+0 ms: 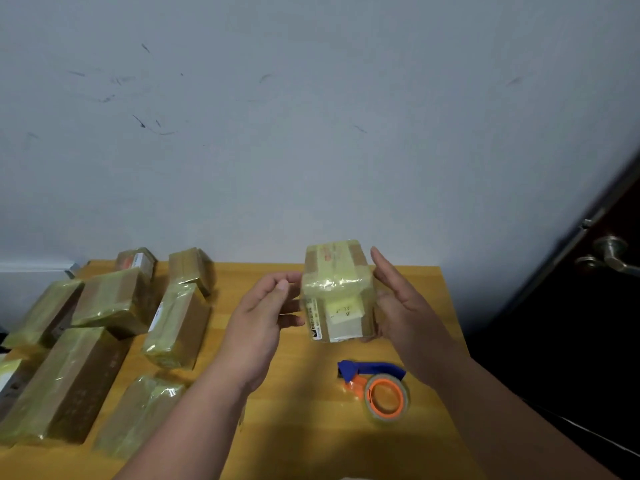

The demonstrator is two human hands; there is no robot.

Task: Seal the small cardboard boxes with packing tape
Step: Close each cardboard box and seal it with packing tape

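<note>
My two hands hold one small box (pixel 337 292) between them, above the far middle of the wooden worktop (pixel 311 427). The box is wrapped in glossy clear tape; a white label and a pale slip show on its near face, and what is inside cannot be seen. My left hand (pixel 266 313) is at the box's left side, its fingers (pixel 289 299) loosely curled, their tips reaching the box's edge. My right hand (pixel 398 306) lies against the right side, fingers straight and pointing up, not curled round the box. Near and just right of centre lies one tape roll (pixel 386 398) with an orange core in a blue dispenser (pixel 370 369). On the left of the worktop lie eight taped boxes (pixel 176 327), all closed, some touching or overlapping. A pale wall (pixel 311 133) stands behind; a dark door (pixel 571 341) with one metal handle (pixel 611 256) is at right.
</note>
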